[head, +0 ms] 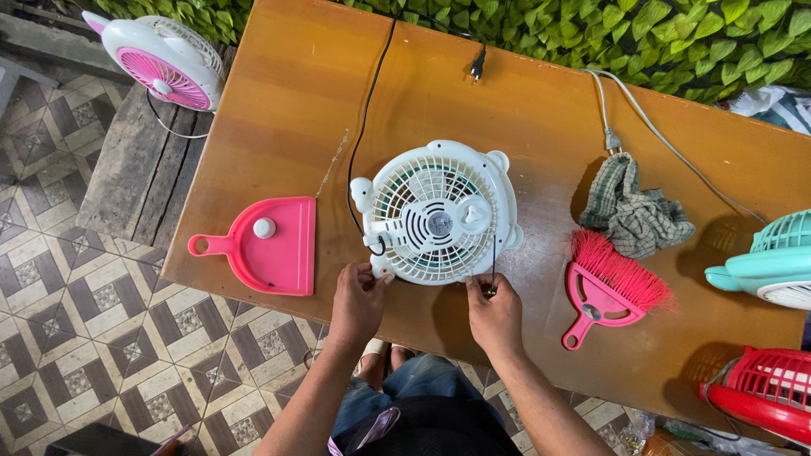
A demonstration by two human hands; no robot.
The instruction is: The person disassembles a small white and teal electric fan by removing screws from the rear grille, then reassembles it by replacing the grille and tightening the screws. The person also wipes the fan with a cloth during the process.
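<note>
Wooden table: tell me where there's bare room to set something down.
Bare patches on the wooden table: the far left, between the pink dustpan and the far edge; the far middle, between the white fan and checked cloth. Crowded: the right end, by the pink brush, teal fan and red fan.

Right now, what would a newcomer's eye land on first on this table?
The white fan lying face down in the middle of the wooden table, with the left hand and right hand at its near edge. The right hand seems to hold a thin tool against it. Next, the pink dustpan to the left and the pink brush to the right.
</note>
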